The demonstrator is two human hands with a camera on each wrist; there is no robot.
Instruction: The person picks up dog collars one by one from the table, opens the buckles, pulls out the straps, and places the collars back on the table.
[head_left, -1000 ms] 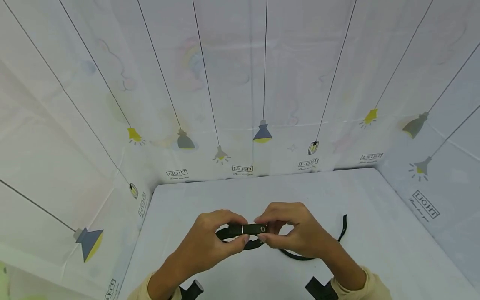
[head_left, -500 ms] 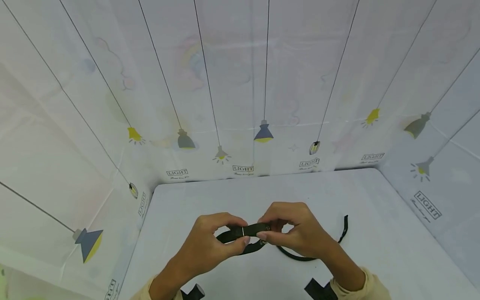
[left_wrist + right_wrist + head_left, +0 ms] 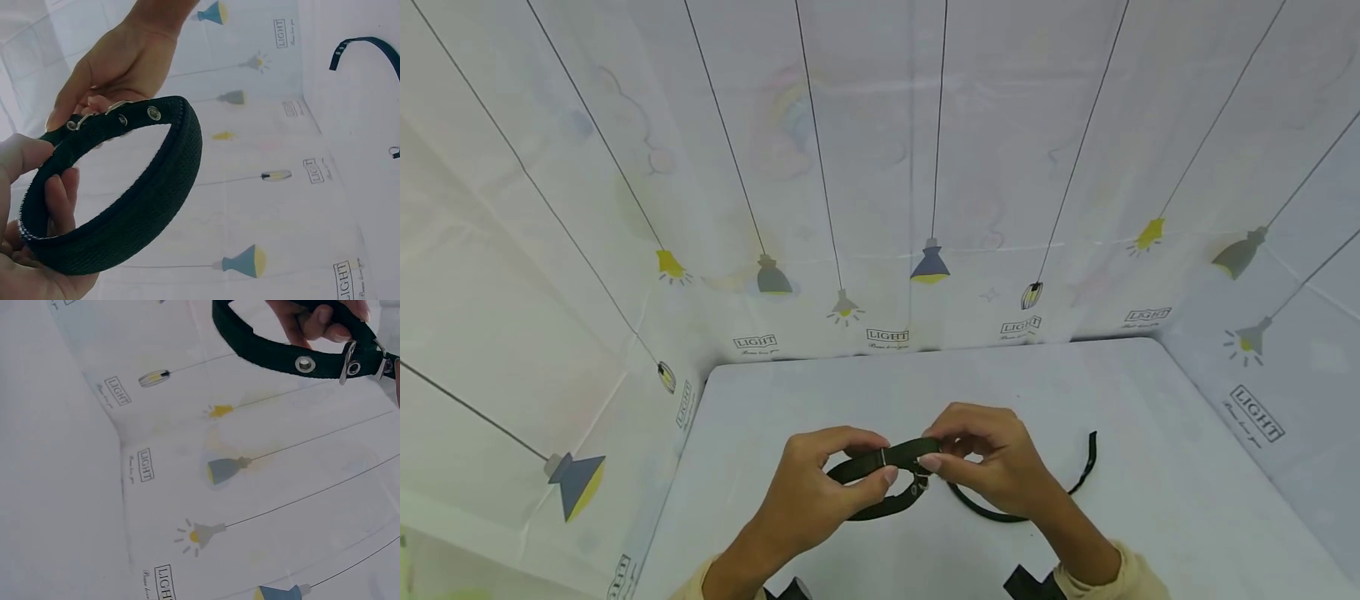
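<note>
A dark green pet collar (image 3: 889, 505) with metal eyelets is held up over the white table, curved into a loop. My left hand (image 3: 816, 479) grips one side of the band between thumb and fingers. With thumb and fingertips, my right hand (image 3: 988, 454) pinches the band at the right end, close to the buckle. In the left wrist view the collar (image 3: 162, 200) faces the camera as a wide loop, with eyelets along its upper part. The buckle (image 3: 348, 362) shows in the right wrist view, the strap passing through it.
On the table (image 3: 1157, 467) behind and below the right hand lies a thin dark strap (image 3: 996, 516), curving up to a free end at the right. Light sheets printed with hanging lamps (image 3: 929, 262) wall the table at the back and sides.
The collar's loop has widened and its lower band has swung down and left. The right hand has shifted slightly right along the upper band; both hands keep hold.
</note>
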